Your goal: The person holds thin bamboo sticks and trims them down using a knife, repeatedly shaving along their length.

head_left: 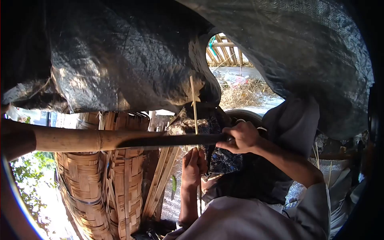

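Note:
My left hand is closed around a thin pale bamboo strip, which stands nearly upright above the fingers. The strip crosses a long dark blade-like bar that lies level across the view. My right hand is closed on the right end of this bar. Toward the left, the bar meets a thick bamboo pole; how the two are joined cannot be made out. Just below the bar, my left fingertips are close to its underside. A dark patterned cloth lies behind my hands.
Tall woven bamboo baskets stand at the left, beside split bamboo slats. Dark plastic sheeting hangs low overhead. Through its gap show dry straw and a bamboo fence.

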`<act>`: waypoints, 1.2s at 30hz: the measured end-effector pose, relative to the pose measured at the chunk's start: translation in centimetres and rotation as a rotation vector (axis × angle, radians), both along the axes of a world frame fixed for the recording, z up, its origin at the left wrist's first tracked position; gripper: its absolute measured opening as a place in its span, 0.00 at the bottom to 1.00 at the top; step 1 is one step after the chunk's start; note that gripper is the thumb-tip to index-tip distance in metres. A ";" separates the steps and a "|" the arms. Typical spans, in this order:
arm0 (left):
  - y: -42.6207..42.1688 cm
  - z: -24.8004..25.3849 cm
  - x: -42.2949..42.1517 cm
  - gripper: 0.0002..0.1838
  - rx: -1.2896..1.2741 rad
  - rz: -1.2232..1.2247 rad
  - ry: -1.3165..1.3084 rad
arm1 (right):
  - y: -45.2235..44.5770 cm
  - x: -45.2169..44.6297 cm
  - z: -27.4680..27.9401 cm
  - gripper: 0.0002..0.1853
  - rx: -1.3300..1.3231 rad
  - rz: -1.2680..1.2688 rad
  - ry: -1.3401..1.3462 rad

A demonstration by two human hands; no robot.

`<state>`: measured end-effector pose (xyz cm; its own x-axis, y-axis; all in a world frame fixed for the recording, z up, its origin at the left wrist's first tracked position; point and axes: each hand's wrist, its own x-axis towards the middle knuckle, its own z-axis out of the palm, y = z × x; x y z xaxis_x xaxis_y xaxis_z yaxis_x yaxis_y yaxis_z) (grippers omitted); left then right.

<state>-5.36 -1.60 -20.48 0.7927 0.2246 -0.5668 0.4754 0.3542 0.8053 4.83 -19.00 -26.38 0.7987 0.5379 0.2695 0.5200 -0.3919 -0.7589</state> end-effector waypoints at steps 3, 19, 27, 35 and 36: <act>-0.8 0.8 -0.5 0.16 0.117 -0.007 0.008 | -0.2 0.1 0.1 0.31 -0.150 0.064 -0.161; 0.5 1.7 -3.4 0.13 0.202 -0.045 0.063 | -0.2 5.0 0.5 0.36 -0.347 -0.234 0.222; 2.1 3.5 -4.8 0.13 0.021 0.111 0.059 | -0.9 6.2 -0.9 0.35 0.196 -0.453 0.565; 2.3 1.0 -0.8 0.11 -0.281 0.007 -0.113 | -1.2 2.7 1.6 0.31 0.200 -0.248 0.623; 2.7 0.2 -0.3 0.11 -0.330 -0.009 -0.152 | -1.0 2.4 1.4 0.30 0.187 -0.246 0.652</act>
<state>-5.69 1.12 -20.32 0.8747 0.0420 -0.4829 0.3631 0.6031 0.7102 7.26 -19.95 -24.99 0.9207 0.3128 -0.2334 -0.1484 -0.2726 -0.9506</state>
